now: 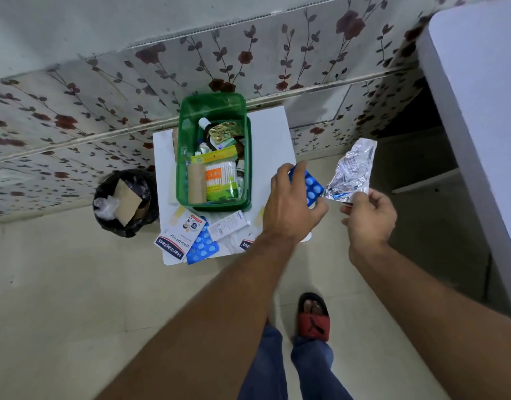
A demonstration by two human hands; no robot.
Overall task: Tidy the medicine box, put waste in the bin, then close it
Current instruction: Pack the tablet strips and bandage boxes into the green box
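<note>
The green medicine box stands open on a small white table, its lid tipped back against the wall. Inside it lie cotton buds, a bandage roll, bottles and a gold blister strip. My left hand grips a blue pill strip to the right of the box. My right hand pinches a crumpled silver foil strip that stands up above it. A black-lined bin sits on the floor left of the table, with cardboard and plastic in it.
Hansaplast packets, another blue pill strip and a small white carton lie on the table's near edge. A white surface rises at the right. My sandalled foot rests on the tiled floor.
</note>
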